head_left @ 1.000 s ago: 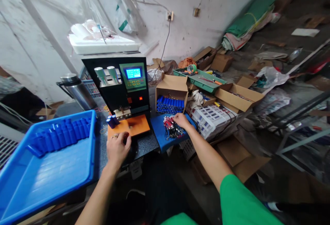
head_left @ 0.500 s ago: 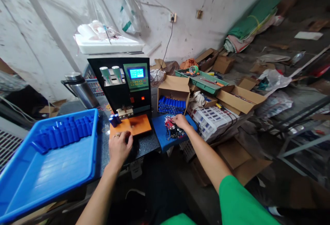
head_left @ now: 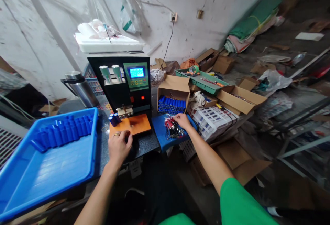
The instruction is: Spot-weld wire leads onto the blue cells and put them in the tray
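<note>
Blue tray (head_left: 15,180), orange plate (head_left: 134,125)

Blue tray (head_left: 15,197) cut off at the left edge, wire bundle (head_left: 172,130) too small to make out, left hand's (head_left: 119,146) fingertips hidden

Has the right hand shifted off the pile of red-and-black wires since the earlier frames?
No. The right hand rests at the far right edge of the wire pile on the small blue tray, just as before; only the camera view drifted slightly.
</note>
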Action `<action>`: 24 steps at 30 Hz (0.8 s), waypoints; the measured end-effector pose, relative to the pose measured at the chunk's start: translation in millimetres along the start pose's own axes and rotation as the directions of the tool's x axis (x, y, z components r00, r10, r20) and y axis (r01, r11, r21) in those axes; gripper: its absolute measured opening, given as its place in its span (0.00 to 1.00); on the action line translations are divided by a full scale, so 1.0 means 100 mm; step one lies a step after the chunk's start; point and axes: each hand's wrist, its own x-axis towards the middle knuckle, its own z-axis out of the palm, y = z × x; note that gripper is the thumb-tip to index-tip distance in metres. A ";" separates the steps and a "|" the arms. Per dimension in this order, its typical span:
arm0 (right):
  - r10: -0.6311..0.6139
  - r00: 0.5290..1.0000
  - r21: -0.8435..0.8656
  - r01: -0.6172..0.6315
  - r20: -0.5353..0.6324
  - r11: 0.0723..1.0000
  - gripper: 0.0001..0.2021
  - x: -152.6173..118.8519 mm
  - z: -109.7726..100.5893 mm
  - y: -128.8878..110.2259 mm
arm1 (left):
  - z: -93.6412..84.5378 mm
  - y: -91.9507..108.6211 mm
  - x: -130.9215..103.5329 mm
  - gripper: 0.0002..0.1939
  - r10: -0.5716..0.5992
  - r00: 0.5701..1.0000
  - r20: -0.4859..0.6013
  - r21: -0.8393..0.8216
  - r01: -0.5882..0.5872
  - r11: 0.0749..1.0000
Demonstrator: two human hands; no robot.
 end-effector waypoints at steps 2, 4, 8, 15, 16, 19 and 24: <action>0.062 0.998 -0.118 -0.066 -0.031 0.991 0.04 0.00 0.00 0.03 | 0.00 0.00 0.00 0.16 -0.004 1.000 -0.004 0.004 0.004 1.000; 0.043 0.995 -0.189 -0.059 -0.087 0.980 0.05 0.00 0.01 0.05 | 0.00 0.01 0.00 0.16 0.001 1.000 -0.002 0.000 -0.001 1.000; -0.093 0.995 -0.228 0.085 -0.024 0.970 0.07 0.01 0.06 -0.01 | 0.00 0.01 0.00 0.16 0.002 1.000 0.003 -0.004 -0.002 1.000; -0.031 0.992 -0.375 0.074 0.119 0.924 0.08 0.18 0.18 -0.22 | -0.02 0.04 -0.01 0.15 -0.007 1.000 0.008 0.002 0.007 1.000; -0.013 0.989 -0.386 0.069 0.146 0.920 0.08 0.20 0.20 -0.23 | -0.03 0.04 -0.01 0.15 -0.004 1.000 0.008 0.000 0.004 1.000; 0.005 0.986 -0.381 0.060 0.167 0.923 0.08 0.25 0.26 -0.21 | -0.05 0.05 0.00 0.15 -0.002 1.000 0.012 -0.010 0.002 1.000; -0.013 0.996 -0.146 0.026 0.090 0.989 0.08 0.27 0.31 -0.09 | -0.05 0.06 0.00 0.15 -0.013 1.000 0.028 -0.012 0.013 1.000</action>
